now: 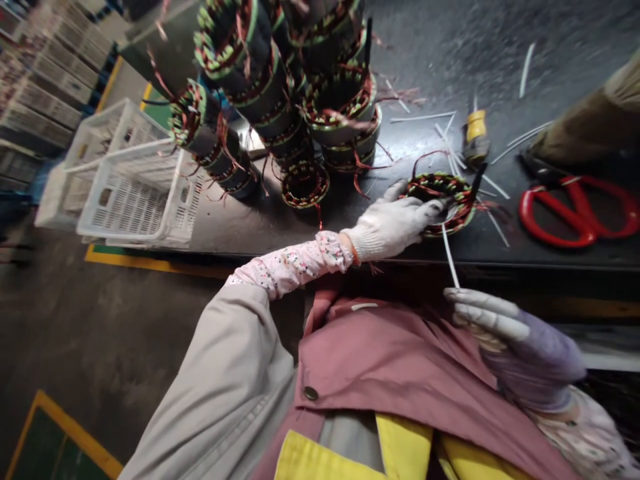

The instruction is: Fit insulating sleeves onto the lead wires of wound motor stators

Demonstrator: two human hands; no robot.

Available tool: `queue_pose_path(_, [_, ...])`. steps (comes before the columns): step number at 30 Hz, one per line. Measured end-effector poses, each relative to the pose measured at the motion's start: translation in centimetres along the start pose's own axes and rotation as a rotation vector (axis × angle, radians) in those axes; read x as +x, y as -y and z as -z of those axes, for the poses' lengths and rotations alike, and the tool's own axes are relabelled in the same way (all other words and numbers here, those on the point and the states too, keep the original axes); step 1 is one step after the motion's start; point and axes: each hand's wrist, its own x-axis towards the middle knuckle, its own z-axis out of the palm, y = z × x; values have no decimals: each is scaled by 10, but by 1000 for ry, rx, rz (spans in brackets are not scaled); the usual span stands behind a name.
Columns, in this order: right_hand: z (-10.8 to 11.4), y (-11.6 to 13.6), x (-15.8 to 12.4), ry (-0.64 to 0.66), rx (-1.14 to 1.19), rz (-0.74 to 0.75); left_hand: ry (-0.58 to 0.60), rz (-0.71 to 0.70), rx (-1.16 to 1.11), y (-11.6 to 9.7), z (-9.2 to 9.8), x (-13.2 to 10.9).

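Observation:
A motor stator (450, 230), a ring with green-edged slots and copper-coloured windings, sits near the front edge of the dark bench. My left hand (393, 221), in a white knitted glove, is closed over the near-left part of its rim, with fingertips reaching inside the ring. A thin white strip (451, 259) runs down from the rim to my right hand (487, 317). The fingers of that hand, in a white and purple glove, pinch the strip's lower end in front of the bench edge. Where the strip's upper end goes inside the windings is hidden.
Stacked stators (340, 110) stand behind and left. Red-handled scissors (577, 212) and a yellow-handled tool (476, 137) lie right, among loose white strips (423, 119). A brown-sleeved arm-like shape (590, 127) extends in from the right. White plastic crates (133, 227) stand left of the bench.

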Motion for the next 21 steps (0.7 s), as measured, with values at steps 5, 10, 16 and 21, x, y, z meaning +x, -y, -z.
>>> queue_pose_path(5, [-6,4,-19,40,110,35,4,-32,-44,4,1,11])
queue_pose_path(10, [-8,-3,-23,15,154,-56,-1,-9,-73,4,-1,10])
queue_pose_path(16, [-40,-27,21,-154,181,-119,-106,74,-157,-2,-9,5])
queue_pose_path(21, [-53,-31,53,-326,220,-265,-296,194,-215,-13,-28,-3])
